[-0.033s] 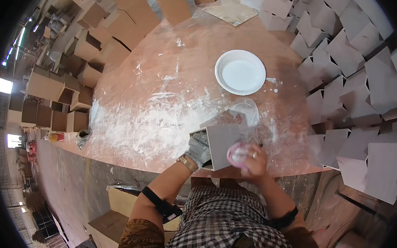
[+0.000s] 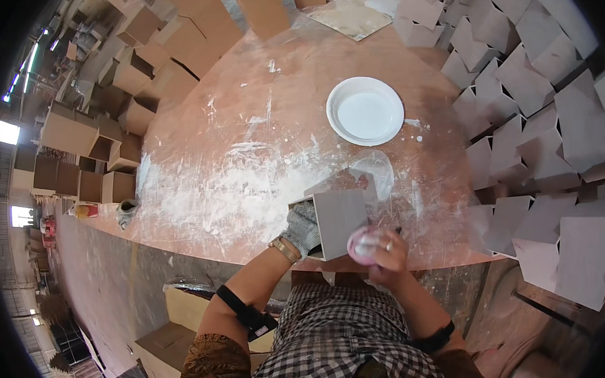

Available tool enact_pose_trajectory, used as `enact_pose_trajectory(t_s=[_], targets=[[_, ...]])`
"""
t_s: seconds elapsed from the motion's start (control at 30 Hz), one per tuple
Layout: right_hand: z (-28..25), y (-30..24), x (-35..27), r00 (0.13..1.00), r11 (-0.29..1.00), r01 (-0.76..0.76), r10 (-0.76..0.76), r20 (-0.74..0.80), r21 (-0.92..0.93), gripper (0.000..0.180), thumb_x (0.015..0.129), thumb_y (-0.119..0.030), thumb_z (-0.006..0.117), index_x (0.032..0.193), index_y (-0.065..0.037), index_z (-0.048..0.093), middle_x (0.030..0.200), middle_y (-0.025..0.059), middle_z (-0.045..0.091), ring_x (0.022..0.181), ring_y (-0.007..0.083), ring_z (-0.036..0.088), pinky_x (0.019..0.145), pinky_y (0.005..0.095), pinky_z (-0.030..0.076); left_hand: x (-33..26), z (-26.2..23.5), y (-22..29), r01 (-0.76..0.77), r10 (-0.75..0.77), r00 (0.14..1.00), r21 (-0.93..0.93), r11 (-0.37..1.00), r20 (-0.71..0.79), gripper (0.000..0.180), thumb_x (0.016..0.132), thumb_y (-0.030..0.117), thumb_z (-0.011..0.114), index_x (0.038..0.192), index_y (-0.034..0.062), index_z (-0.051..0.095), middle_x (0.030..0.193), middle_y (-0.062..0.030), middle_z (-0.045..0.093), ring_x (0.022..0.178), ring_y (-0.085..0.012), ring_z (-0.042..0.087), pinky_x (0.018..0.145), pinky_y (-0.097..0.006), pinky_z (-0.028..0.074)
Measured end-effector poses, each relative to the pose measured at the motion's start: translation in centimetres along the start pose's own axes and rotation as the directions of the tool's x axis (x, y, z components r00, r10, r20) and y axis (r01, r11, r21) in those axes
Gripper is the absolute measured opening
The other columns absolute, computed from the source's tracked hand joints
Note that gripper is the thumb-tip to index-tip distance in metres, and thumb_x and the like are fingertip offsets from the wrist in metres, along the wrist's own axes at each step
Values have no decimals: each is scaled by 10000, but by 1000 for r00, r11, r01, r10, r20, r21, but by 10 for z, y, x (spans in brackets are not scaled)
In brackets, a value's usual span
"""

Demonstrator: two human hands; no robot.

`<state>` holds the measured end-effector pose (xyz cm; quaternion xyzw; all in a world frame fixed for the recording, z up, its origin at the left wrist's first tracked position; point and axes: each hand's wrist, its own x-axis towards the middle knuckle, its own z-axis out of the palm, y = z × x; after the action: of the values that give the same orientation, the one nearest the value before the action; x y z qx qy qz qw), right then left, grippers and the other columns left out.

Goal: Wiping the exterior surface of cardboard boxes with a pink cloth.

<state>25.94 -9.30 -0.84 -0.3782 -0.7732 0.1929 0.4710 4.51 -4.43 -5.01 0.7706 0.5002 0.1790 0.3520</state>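
A small grey-coated box is tilted at the table's near edge, its open end facing left. My left hand, in a grey knitted glove, reaches into that opening and holds the box from inside; its fingertips are hidden. Bare and wearing a ring, my right hand is closed around a pink and white cloth wad at the box's right side. A round white bowl with white contents stands beyond the box on the table.
White powder and smears coat the reddish tabletop. Grey-coated boxes are stacked along the right. Bare brown boxes line the left and far left. A flat board lies at the far edge. Below left is an open carton.
My right hand and the cloth wad have shifted slightly down and to the right along the box. My left hand and the box stay almost in place.
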Motion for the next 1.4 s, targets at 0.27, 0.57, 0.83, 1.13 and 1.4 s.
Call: enact_pose_trajectory(t_s=[0.27,0.57,0.83,1.13,1.4], targets=[[-22,-7,-3,993,997,-30,39,-110,77,271,583,13,558,814,-90,655,894,59,652,775,247,632,649,357,505,-1,10,-16,84,-61,993,-260,962,98,480,864,293,534,1273,55,452,1259,-123,513,1146,-242,495,957,-341,400],[35,34,95,998,999,-16,18,-57,40,308,590,68,518,814,-82,666,870,70,664,824,279,631,784,367,490,18,46,-40,-47,48,999,-182,982,0,349,894,194,500,1209,48,467,1120,-101,542,1034,-170,521,904,-314,442],[3,-36,4,975,975,220,-220,-7,33,196,605,-7,573,753,-101,661,791,62,662,763,243,650,704,381,541,8,33,-40,-52,52,996,-14,999,78,465,905,310,464,1289,51,431,1282,-95,493,1143,-216,493,961,-345,413],[-9,-21,77,993,987,116,-111,-47,113,180,665,28,550,798,-50,642,816,113,648,742,247,636,641,353,510,-1,34,-39,28,-29,995,5,1000,96,414,930,328,381,1256,102,500,1220,-98,558,1062,-202,550,889,-315,428],[25,-30,87,977,978,207,-209,54,32,276,567,17,561,800,-93,659,837,77,659,747,262,638,661,377,533,8,2,17,4,-9,1000,-290,957,-15,378,925,225,436,1276,86,433,1242,-88,506,1139,-192,488,989,-350,378]])
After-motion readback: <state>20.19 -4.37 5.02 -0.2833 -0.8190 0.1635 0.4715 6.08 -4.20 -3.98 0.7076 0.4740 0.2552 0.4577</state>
